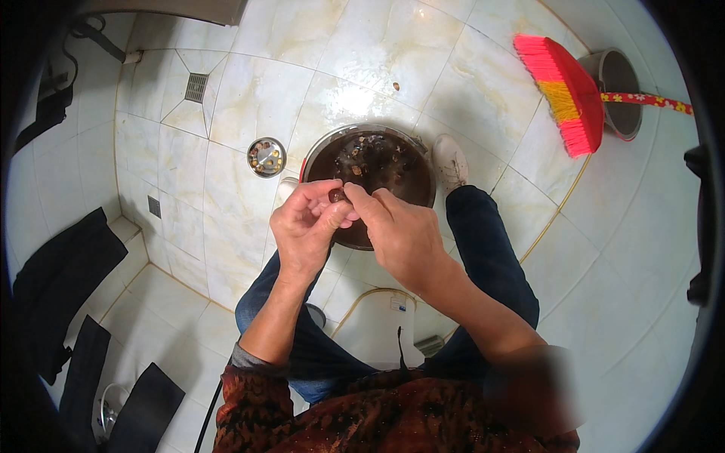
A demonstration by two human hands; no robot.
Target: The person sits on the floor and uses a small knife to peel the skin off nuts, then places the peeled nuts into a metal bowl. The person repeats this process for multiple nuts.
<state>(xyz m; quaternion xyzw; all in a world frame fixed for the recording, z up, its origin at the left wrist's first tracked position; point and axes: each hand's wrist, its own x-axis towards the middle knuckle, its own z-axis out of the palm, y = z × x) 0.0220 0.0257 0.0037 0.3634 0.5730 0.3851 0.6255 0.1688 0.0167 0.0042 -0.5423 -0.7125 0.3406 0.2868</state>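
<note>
Between my two hands, over the near part of a round bucket, is a small brown nut-like piece [337, 196]. My left hand [308, 223] pinches it between thumb and fingers. My right hand [396, 232] meets it from the other side, its thumb and forefinger at the piece; the fingertips partly hide one another. Dark brown liquid fills the bucket [371, 164], with brown bits and shell-like scraps floating in it. Left of the bucket, a small round metal bowl [267, 157] on the tiles holds several yellowish and brown pieces.
A red and yellow broom [578, 96] leans by a grey bucket [621, 93] at the upper right. One small brown piece [396, 86] lies on the tiles beyond the bucket. Floor drains [196, 87] are at the left. My shoe [450, 161] stands right beside the bucket.
</note>
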